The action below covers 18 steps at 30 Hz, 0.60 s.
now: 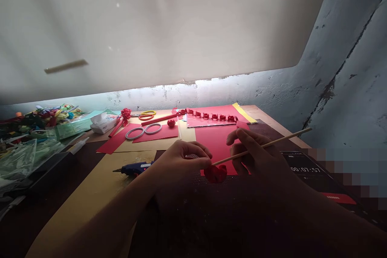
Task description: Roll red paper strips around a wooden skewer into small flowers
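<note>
My right hand (256,149) is closed around a thin wooden stick (287,137), which slants up to the right past the knuckles. At the stick's lower left end hangs a red paper flower (215,173) with curled petals. My left hand (187,156) pinches the flower's upper edge by the stick's tip, thumb and forefinger together. The exact grip point is partly hidden. Beneath and behind the hands lies a red paper sheet (208,141).
A blue glue gun (133,168) lies left of my left arm. Tape rings (135,133), yellow-handled scissors (147,115), a rolled red ball (171,123) and a row of red paper pieces (206,115) are farther back. A phone timer (305,169) sits at right; scraps (60,117) pile at left.
</note>
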Available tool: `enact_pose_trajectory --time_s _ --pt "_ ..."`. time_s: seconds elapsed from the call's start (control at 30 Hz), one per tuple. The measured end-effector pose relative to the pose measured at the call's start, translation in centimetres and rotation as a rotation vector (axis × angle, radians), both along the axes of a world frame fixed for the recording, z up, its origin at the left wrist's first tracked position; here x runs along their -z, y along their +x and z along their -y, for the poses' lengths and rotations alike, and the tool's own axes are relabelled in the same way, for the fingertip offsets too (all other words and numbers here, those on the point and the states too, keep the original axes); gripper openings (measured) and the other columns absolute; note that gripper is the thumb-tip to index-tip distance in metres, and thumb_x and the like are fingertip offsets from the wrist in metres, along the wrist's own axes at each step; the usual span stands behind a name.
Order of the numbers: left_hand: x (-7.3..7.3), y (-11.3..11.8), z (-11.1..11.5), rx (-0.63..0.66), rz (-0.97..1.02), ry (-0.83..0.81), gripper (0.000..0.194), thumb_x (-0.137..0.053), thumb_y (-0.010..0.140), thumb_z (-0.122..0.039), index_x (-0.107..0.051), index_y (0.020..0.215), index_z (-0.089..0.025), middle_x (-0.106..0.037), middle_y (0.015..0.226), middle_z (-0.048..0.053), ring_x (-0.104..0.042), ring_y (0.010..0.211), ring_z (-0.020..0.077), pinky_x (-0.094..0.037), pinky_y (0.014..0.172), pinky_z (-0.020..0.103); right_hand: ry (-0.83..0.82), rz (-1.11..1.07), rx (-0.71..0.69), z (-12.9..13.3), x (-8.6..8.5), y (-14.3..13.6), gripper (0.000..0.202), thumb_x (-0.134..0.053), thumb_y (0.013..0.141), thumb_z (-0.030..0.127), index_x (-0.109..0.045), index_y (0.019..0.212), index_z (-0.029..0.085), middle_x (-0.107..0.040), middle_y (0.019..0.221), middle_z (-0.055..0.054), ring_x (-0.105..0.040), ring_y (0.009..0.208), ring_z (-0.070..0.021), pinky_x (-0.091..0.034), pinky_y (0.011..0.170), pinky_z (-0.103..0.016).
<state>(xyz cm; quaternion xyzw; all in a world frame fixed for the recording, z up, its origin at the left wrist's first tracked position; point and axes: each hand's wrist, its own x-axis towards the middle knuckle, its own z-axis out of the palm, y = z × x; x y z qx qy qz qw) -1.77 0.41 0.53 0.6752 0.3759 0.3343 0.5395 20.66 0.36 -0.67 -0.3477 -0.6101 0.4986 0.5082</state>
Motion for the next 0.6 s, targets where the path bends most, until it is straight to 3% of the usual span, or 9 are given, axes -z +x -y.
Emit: enact_pose_trajectory --time_s 0.3,0.43,0.5,0.6 --pt "-0.2 0.2 0.1 0.023 -0.028 0.051 0.016 -0.072 0.084 -0.028 -0.078 0.078 -0.015 -0.070 0.103 0.008 -0.064 0.087 0.0186 -0.048 0.077 0.028 -0.036 -0.003 0.006 -0.2 -0.1 -0.2 0.033 -0.053 0.099 0.051 -0.062 0.086 0.022 -0.054 0.046 0.006 -0.043 0.035 -0.0076 -0.026 0.038 -0.023" --pt "-0.2 0.4 0.0 -0.096 -0.047 0.104 0.020 -0.070 0.085 -0.030 -0.078 0.077 -0.014 -0.071 0.101 0.009 -0.066 0.090 0.0206 -0.050 0.082 0.031 -0.079 0.043 0.029 -0.3 -0.4 -0.5 0.037 -0.056 0.094 0.058 -0.058 0.084 0.023 -0.057 0.048 0.004 -0.046 0.039 -0.0107 -0.033 0.040 -0.024" --pt "0.0 0.5 -0.2 -0.147 -0.003 0.074 0.022 -0.068 0.087 -0.031 -0.077 0.078 -0.014 -0.073 0.099 0.009 -0.068 0.092 0.0218 -0.051 0.086 0.033 -0.021 0.145 0.131 0.0 -0.4 -0.8 0.037 -0.066 0.087 0.058 -0.056 0.081 0.023 -0.058 0.054 0.003 -0.050 0.045 -0.0127 -0.038 0.043 -0.026" --pt "0.2 0.5 -0.4 -0.199 0.060 0.036 0.023 -0.066 0.088 -0.033 -0.076 0.082 -0.013 -0.075 0.092 0.009 -0.070 0.089 0.0218 -0.052 0.086 0.033 0.271 0.432 0.409 0.9 0.0 -1.3 0.039 -0.081 0.075 0.052 -0.053 0.072 0.024 -0.059 0.061 0.001 -0.052 0.051 -0.0143 -0.042 0.047 -0.028"
